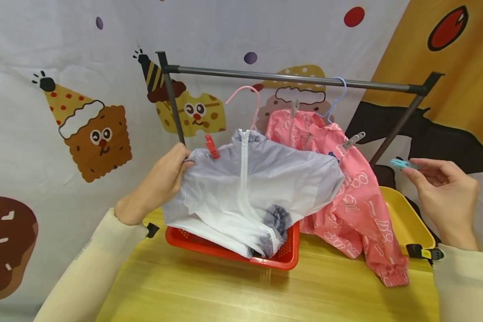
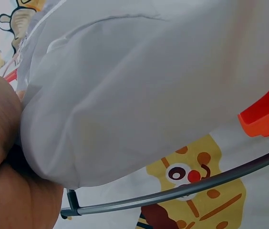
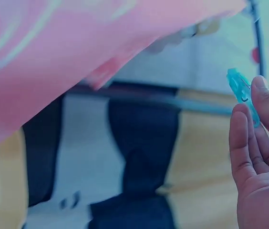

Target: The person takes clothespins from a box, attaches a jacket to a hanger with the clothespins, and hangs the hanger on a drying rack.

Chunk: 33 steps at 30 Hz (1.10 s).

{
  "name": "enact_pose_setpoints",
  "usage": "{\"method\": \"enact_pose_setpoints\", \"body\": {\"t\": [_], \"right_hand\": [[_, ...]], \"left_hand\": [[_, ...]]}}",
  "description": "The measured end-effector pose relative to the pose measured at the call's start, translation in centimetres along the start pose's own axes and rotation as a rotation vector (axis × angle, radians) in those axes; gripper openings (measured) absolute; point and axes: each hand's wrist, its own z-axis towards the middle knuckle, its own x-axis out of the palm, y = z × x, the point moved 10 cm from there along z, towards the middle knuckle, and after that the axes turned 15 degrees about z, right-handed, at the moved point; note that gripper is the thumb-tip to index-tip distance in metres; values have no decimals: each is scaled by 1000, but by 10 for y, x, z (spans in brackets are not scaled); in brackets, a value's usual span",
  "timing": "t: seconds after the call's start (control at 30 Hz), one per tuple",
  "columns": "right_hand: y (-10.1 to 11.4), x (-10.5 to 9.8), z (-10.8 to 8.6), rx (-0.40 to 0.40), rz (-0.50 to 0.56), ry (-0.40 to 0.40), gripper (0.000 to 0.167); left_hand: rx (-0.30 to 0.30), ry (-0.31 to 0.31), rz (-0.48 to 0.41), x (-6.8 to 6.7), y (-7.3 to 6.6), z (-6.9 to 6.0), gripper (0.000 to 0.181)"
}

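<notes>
A grey-and-white zip jacket (image 1: pixel 217 188) hangs on a pink hanger (image 1: pixel 259 105), whose hook is off the rail. My left hand (image 1: pixel 157 183) grips the jacket's shoulder at the left; in the left wrist view the pale cloth (image 2: pixel 125 95) fills most of the picture beside the thumb. A red clothespin (image 1: pixel 212 146) is clipped near that shoulder. Out at the right, my right hand (image 1: pixel 446 192) pinches a turquoise clothespin (image 1: pixel 404 163) between thumb and fingers, apart from any clothing. The right wrist view shows the same clothespin (image 3: pixel 243 95) at the fingertips.
A dark metal rack (image 1: pixel 290 78) spans the back. On it a pink patterned jacket (image 1: pixel 358 192) hangs from a blue hanger (image 1: pixel 338 100), with grey clothespins (image 1: pixel 354 140) on it. Under the grey jacket sits a red basket (image 1: pixel 225 254); a yellow tray (image 1: pixel 406 219) stands at right.
</notes>
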Motion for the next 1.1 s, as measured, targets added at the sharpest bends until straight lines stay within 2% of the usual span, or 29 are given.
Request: {"method": "enact_pose_setpoints", "body": {"t": [0.17,0.33,0.47,0.63,0.8,1.1], "right_hand": [[56,13,2,-136,20,21,40],[102,39,1,-295,67,110,37],[130,59,0,-378,99,169,34],[156,81,6,-426,142,241,32],[179,104,12,-518,146,307,26],[207,146,12,-611,181,423,23]], "left_hand": [[2,6,-1,0,0,1,9],[10,-6,-3,-1,-3,3,14],[25,0,-1,0,-5,5,19],[29,5,5,1,-7,8,16],[37,4,12,1,-7,8,16],[40,11,13,1,-9,9,8]]}}
